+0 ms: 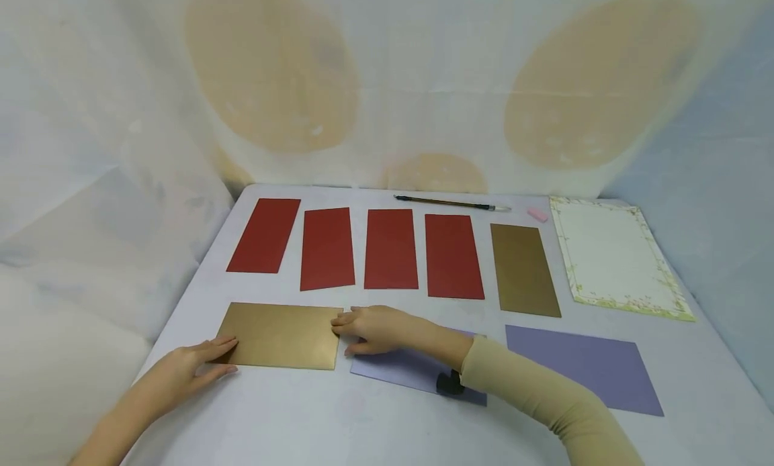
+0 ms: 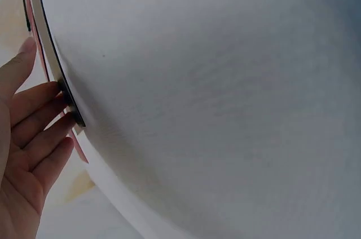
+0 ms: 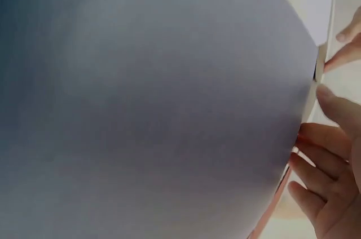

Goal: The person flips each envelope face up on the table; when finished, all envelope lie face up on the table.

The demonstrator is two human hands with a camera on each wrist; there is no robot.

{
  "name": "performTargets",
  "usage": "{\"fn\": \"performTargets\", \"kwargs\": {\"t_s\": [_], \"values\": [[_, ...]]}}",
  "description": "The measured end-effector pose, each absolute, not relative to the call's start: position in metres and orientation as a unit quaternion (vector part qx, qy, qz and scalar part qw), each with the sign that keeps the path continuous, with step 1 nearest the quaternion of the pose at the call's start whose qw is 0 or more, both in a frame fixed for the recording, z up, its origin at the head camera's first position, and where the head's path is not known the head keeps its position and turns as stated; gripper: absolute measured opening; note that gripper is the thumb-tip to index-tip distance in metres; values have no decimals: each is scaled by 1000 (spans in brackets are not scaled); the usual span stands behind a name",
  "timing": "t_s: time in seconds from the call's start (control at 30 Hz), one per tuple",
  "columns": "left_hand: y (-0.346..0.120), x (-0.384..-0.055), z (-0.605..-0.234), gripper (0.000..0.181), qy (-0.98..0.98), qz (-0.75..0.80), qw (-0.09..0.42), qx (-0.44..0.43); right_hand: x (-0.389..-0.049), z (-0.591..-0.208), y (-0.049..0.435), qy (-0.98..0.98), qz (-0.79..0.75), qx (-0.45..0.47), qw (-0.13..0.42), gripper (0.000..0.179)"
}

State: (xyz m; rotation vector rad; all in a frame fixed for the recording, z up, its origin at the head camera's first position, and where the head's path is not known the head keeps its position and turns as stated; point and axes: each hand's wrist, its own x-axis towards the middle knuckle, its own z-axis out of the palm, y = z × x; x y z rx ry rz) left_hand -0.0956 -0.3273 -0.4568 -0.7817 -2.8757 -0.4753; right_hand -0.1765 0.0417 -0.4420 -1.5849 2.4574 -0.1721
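Observation:
A gold card (image 1: 281, 335) lies crosswise near the table's left front. At its left end my left hand (image 1: 187, 372) touches the short edge with extended fingers, the thumb apart from them. My right hand (image 1: 375, 328) reaches across from the right, its fingertips at the card's upper right corner and its thumb spread lower. In the left wrist view, the gold card (image 2: 49, 47) shows edge-on against the fingertips. Beneath the right hand and forearm lies a lavender card (image 1: 387, 368), partly hidden by them, and a black patch (image 1: 449, 383) overlaps it by the wrist.
Several red cards (image 1: 390, 249) stand in a row behind, with a second gold card (image 1: 525, 270) at the row's right. A writing brush (image 1: 447, 202), a pink eraser-like block (image 1: 537, 215) and a bordered white sheet (image 1: 619, 258) lie farther back. Another lavender card (image 1: 586, 365) lies front right.

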Motion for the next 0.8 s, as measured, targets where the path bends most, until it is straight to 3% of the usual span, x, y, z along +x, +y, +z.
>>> {"fn": "performTargets", "kwargs": {"t_s": [0.47,0.8], "values": [[-328,-98,-467,40,-945,-146,108,-270,-172,-445,41,837,-36,-537,97,48],[-322,-101,-458,55,-938,-150,133,-281,-167,-431,64,842,-82,-527,74,57]]}}
